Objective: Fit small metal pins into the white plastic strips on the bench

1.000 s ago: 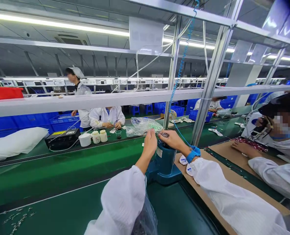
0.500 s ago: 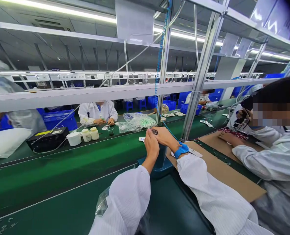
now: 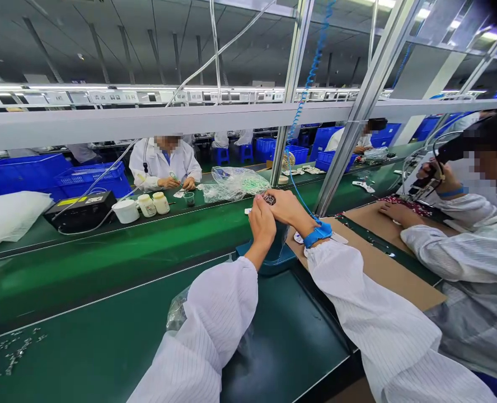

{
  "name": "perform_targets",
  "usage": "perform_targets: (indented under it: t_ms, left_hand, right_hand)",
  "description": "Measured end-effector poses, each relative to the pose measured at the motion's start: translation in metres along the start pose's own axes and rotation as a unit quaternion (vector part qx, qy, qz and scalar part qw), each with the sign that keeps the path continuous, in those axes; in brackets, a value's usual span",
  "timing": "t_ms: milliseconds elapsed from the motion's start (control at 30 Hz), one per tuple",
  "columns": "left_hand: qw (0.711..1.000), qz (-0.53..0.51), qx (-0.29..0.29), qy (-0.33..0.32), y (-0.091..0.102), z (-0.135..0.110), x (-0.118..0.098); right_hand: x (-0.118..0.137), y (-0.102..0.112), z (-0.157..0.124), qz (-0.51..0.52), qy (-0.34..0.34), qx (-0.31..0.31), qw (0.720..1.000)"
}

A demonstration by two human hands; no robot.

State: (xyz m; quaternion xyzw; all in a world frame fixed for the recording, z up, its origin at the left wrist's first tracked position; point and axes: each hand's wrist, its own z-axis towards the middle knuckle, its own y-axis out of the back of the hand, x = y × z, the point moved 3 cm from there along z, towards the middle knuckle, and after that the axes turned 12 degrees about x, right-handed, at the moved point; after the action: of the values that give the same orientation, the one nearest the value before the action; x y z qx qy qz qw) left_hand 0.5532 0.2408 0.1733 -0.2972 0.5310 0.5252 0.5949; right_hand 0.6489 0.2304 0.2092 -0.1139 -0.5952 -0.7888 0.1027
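My left hand (image 3: 262, 224) and my right hand (image 3: 288, 207) meet at the top of a dark teal stand (image 3: 273, 263), both with closed fingers. Between them shows the top of a small, dark, speckled round thing (image 3: 269, 198); its lower part is hidden by the hands. A blue wrist strap (image 3: 318, 234) with a coiled cord is on my right wrist. Just left of the fingertips, a small white piece (image 3: 247, 211) peeks out, mostly covered. To the right of the stand, flat white parts (image 3: 336, 238) lie on brown cardboard (image 3: 383, 268).
Small metal pieces (image 3: 19, 350) are scattered at the lower left. A clear plastic bag (image 3: 177, 310) lies beside my left sleeve. Across the green belt (image 3: 126, 252) stand jars (image 3: 148, 205) and a black box (image 3: 80, 211). A metal post (image 3: 353, 117) rises ahead; co-workers sit opposite and right.
The camera has tipped downward, so the scene sits higher and the scattered metal pieces show more fully. My hands stay together at the top of the stand, with little change in grip.
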Motion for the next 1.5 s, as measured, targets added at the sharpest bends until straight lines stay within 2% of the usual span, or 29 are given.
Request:
perform_targets:
  t_ms: [867,1500]
  left_hand:
    - [0.999,0.001,-0.006,-0.037,-0.0005,-0.0025,0.0005]
    - [0.999,0.008,0.013,-0.052,-0.0018,0.004,0.006]
  right_hand:
    - [0.0072,0.0048,-0.0049,0.016,0.031,-0.008,0.999]
    - [0.0063,0.0056,-0.0096,-0.033,0.019,-0.003,0.999]
